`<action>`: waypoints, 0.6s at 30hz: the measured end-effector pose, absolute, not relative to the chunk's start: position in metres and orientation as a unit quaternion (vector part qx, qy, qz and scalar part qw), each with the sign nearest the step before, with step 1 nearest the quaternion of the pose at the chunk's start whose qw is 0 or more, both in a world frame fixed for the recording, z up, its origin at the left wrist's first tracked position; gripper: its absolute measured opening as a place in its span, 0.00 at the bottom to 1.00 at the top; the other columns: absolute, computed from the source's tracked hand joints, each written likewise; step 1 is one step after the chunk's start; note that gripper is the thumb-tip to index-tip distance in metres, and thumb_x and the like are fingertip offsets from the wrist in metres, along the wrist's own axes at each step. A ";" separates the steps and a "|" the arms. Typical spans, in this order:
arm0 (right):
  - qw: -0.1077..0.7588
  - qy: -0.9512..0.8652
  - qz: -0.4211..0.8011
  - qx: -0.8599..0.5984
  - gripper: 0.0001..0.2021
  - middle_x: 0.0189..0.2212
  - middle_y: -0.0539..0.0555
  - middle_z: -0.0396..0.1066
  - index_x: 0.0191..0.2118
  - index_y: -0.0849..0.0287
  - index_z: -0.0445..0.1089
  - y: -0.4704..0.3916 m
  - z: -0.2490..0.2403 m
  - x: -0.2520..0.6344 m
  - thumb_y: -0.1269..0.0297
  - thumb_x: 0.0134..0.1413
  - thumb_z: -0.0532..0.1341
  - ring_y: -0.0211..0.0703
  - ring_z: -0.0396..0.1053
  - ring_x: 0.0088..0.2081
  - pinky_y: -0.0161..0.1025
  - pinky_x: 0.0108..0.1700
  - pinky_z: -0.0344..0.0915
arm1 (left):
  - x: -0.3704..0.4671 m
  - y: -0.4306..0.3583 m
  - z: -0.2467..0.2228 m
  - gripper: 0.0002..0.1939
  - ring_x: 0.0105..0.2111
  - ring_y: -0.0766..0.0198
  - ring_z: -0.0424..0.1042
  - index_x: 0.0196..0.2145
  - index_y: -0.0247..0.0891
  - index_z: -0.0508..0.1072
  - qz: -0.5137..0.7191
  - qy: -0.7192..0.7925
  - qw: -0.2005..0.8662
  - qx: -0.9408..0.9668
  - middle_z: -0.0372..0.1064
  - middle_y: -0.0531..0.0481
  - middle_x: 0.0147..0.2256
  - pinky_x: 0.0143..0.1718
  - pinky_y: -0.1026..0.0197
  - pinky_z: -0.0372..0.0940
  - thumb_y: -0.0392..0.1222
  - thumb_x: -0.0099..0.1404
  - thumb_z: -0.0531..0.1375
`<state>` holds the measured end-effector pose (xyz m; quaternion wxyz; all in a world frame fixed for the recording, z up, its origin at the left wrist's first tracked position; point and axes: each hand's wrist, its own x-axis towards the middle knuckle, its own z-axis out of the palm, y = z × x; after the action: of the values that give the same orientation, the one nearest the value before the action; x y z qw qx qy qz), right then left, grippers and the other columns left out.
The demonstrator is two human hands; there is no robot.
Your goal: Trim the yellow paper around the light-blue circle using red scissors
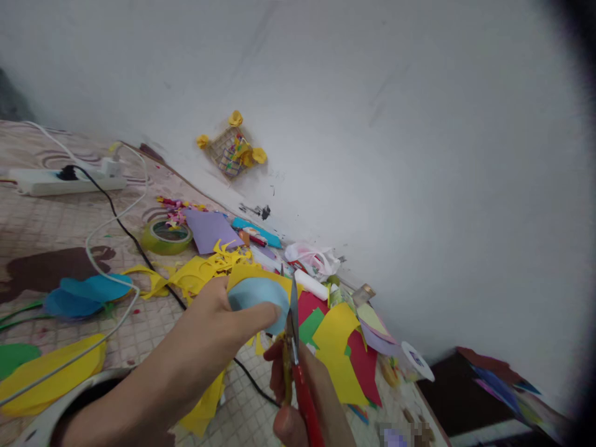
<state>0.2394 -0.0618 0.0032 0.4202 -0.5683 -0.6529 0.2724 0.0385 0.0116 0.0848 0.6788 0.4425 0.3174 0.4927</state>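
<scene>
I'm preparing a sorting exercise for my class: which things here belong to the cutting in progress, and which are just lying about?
Belonging to the cutting:
scissors, in the right hand
yellow paper and light blue piece, in the left hand

Just lying about, it seems:
roll of tape
power strip
purple sheet
blue paper shapes
</scene>
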 end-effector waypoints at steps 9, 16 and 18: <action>0.433 -0.662 0.249 -0.560 0.40 0.50 0.59 0.76 0.62 0.48 0.70 -0.066 -0.001 0.241 0.26 0.53 0.64 0.51 0.74 0.36 0.42 0.37 0.72 | 0.041 0.012 0.088 0.07 0.25 0.64 0.62 0.19 0.42 0.68 0.477 0.349 0.675 0.442 0.64 0.57 0.21 0.27 0.63 0.60 0.45 0.44 0.63; 0.419 -0.664 0.249 -0.568 0.37 0.43 0.58 0.78 0.59 0.48 0.73 -0.067 0.000 0.245 0.26 0.54 0.62 0.50 0.73 0.31 0.43 0.35 0.72 | 0.040 0.013 0.085 0.11 0.22 0.65 0.57 0.18 0.44 0.63 0.479 0.349 0.672 0.444 0.57 0.59 0.19 0.24 0.63 0.55 0.47 0.45 0.63; 0.406 -0.672 0.242 -0.571 0.35 0.35 0.55 0.77 0.57 0.48 0.75 -0.067 0.002 0.246 0.26 0.57 0.61 0.48 0.71 0.28 0.42 0.32 0.70 | 0.041 0.013 0.085 0.10 0.24 0.64 0.59 0.18 0.43 0.65 0.476 0.351 0.672 0.446 0.59 0.59 0.20 0.25 0.62 0.57 0.47 0.44 0.63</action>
<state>0.2462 -0.0671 0.0020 0.4057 -0.5709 -0.6717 0.2415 0.0405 0.0126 0.0855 0.6715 0.4462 0.3507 0.4764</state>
